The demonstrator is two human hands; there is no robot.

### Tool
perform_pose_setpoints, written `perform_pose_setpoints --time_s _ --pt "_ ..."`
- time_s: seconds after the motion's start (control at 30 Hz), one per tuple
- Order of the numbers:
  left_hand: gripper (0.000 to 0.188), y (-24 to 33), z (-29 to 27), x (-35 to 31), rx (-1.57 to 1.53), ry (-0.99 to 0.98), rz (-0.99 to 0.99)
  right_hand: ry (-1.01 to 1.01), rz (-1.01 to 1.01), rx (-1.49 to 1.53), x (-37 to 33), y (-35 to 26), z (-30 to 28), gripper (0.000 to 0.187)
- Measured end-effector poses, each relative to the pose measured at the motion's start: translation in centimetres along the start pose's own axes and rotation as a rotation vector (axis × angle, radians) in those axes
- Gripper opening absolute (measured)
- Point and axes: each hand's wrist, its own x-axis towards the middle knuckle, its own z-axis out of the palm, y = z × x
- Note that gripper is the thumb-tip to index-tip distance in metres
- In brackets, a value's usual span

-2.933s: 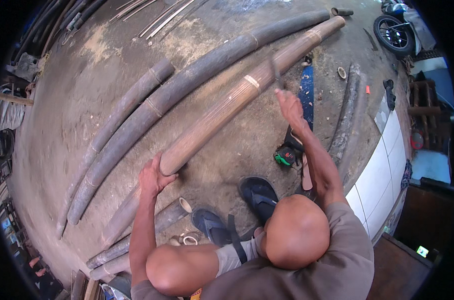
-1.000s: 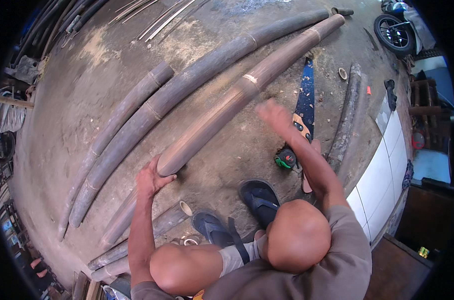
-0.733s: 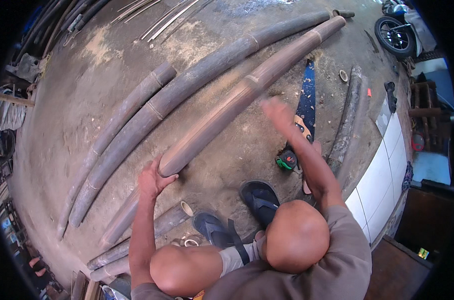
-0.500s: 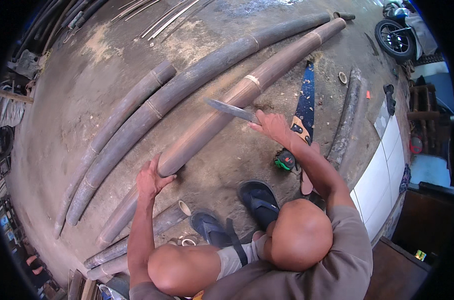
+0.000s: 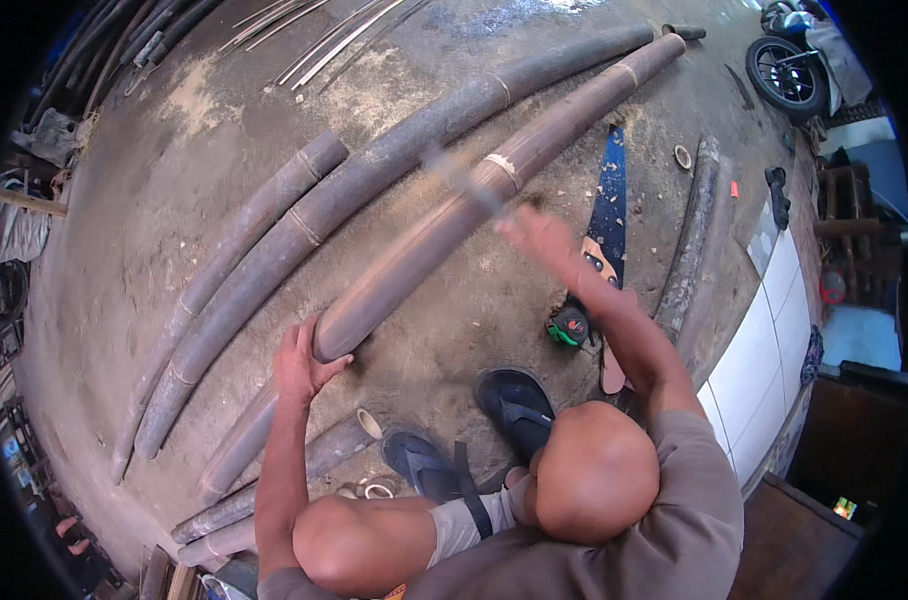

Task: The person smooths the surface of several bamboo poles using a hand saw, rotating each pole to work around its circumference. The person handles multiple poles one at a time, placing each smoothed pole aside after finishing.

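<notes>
A long brown bamboo pole (image 5: 414,252) lies slantwise across the floor before me, with a pale scraped ring at one node. My left hand (image 5: 302,358) is wrapped round its near part, thumb on one side and fingers on the other. In my right hand (image 5: 539,238) is a knife (image 5: 461,180), its blade smeared by motion and lying across the pole near the pale ring. Whether the edge touches the bamboo, I cannot tell. Beyond the pole lies a longer grey bamboo pole (image 5: 404,140), with a shorter bamboo piece (image 5: 244,230) to its left.
Right of the pole lie a handsaw (image 5: 610,195) with a wooden handle and a black-green tape measure (image 5: 568,327). A mottled bamboo length (image 5: 691,230) is further right, beside white tiles (image 5: 749,385). Cut bamboo (image 5: 324,445) lies near my sandals (image 5: 514,405). A motorcycle wheel (image 5: 786,77) stands far right.
The knife in my right hand has moved slightly up and away along the pole and is now blurred. My left hand keeps its grip on the pole.
</notes>
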Motion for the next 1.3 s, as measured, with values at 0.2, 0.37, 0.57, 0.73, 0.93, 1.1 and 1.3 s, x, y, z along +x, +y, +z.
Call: perform_pose_setpoints --time_s 0.2,0.37,0.57,0.73,0.93,1.1,1.3 --pt "0.098 3.1 1.1 0.1 0.169 0.043 -0.061 0.340 0.183 0.132 0.4 9.5 2.1 0.055" --pt "0.098 0.5 0.0 -0.2 0.100 -0.044 -0.085 0.069 -0.009 0.067 -1.2 1.4 1.1 0.055" --pt "0.100 0.2 0.2 0.3 0.081 -0.016 -0.028 0.090 0.210 0.183 0.8 0.2 1.8 0.057" --pt "0.101 1.6 0.6 1.2 0.067 -0.041 -0.029 0.281 0.145 0.020 0.8 7.8 3.8 0.038" --pt "0.099 0.1 -0.9 0.8 0.047 -0.072 -0.087 -0.038 -0.068 -0.118 0.9 1.2 1.0 0.030" --pt "0.097 0.4 -1.2 2.2 0.016 -0.156 -0.133 0.330 -0.098 -0.292 1.2 6.1 2.5 0.022" --pt "0.097 1.2 -1.6 3.2 -0.072 -0.225 -0.174 0.146 0.115 -0.082 2.5 6.9 3.6 0.043"
